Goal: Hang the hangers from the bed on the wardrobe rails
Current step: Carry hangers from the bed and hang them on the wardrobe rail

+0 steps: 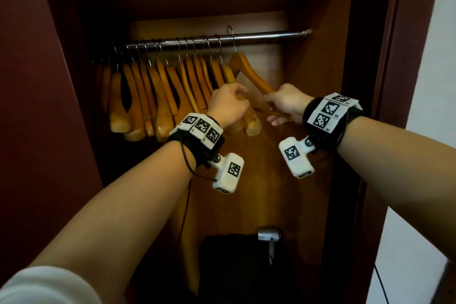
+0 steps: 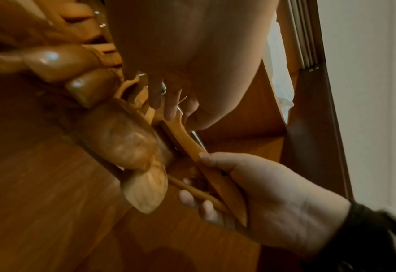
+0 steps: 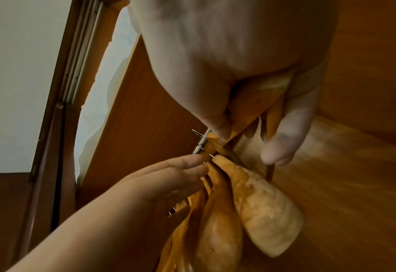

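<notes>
A wooden hanger (image 1: 249,74) sits at the right end of the row, its wire hook (image 1: 231,34) over the metal rail (image 1: 259,36) and its body swung out of line with the others, one arm slanting down and to the right. Our right hand (image 1: 287,103) grips that lower arm near its end, thumb on top and fingers curled beneath around the crossbar; the left wrist view shows the same clasp (image 2: 257,185), with the wood passing through the palm. Our left hand (image 1: 228,106) reaches in beside it, knuckles up, fingers curled against the last hangers of the packed row (image 1: 172,91). From the right wrist view those fingers (image 3: 180,171) lie fairly straight among the hooks and shoulders, so we cannot tell whether they pinch one hanger or only press against the bunch. Both forearms extend forward and slightly upward, the wrists close together, each wearing a black band with white marker blocks.

The hung hangers crowd the left and middle of the rail, touching one another. To the right of the tilted hanger the rail runs bare to its end fitting (image 1: 307,31) at the wardrobe's right side panel (image 1: 328,61). Below the hands the wooden back panel (image 1: 266,180) is open down to a dark bundle (image 1: 237,269) on the wardrobe floor, with a small silver object (image 1: 269,236) standing just behind it.
</notes>
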Action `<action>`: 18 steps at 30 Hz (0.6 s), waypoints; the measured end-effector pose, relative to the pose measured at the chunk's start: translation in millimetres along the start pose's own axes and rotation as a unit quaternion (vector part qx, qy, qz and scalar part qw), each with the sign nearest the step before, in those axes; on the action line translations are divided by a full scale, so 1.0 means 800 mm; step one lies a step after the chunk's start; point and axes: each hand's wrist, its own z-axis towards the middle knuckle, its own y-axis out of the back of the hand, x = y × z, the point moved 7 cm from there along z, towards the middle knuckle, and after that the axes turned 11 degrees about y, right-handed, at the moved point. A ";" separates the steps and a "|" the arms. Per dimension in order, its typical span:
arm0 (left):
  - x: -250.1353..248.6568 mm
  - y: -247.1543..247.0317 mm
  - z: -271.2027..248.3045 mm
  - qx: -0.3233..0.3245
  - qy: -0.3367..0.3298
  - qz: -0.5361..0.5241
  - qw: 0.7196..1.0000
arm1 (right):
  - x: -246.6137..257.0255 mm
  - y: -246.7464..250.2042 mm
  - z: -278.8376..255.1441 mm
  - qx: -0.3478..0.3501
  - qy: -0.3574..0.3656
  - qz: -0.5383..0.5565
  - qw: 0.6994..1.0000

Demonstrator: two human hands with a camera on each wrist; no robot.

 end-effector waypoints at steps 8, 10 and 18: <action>0.038 0.042 -0.003 -0.031 0.044 -0.008 0.999 | 0.000 -0.015 0.024 0.013 0.008 -0.007 1.000; 0.044 0.044 -0.005 -0.034 0.057 -0.006 0.998 | 0.000 -0.018 0.026 0.016 0.000 -0.013 1.000; 0.067 0.042 -0.012 -0.048 0.090 0.061 0.993 | -0.013 -0.029 0.024 0.021 0.004 -0.028 0.999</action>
